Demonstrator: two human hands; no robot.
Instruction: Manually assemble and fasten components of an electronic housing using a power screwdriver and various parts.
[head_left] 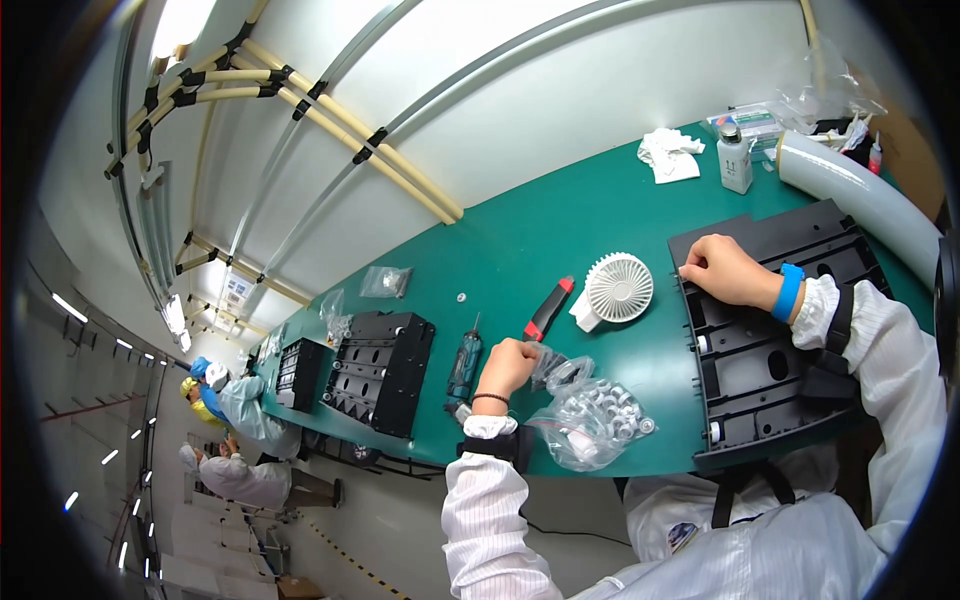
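Observation:
My left hand (508, 370) has its fingers closed at the gathered edge of a clear plastic bag (572, 440). Small white rollers (612, 408) fill the bag, which lies near the table's front edge. On the right, my right hand (722, 270) is at the upper left edge of a large black plastic tray-like part (760, 345). Its thumb and fingers are pinched together, and whatever they hold is hidden. White rollers (703, 344) sit along that part's left edge.
Beside my left hand lie a cordless screwdriver (465, 365) and a red-and-black cutter (549, 310). A white handheld fan (617, 290) rests mid-table. More black parts (378, 372) stand leftward. At the back right are a bottle (734, 160), a cloth (670, 156) and a film roll (855, 195).

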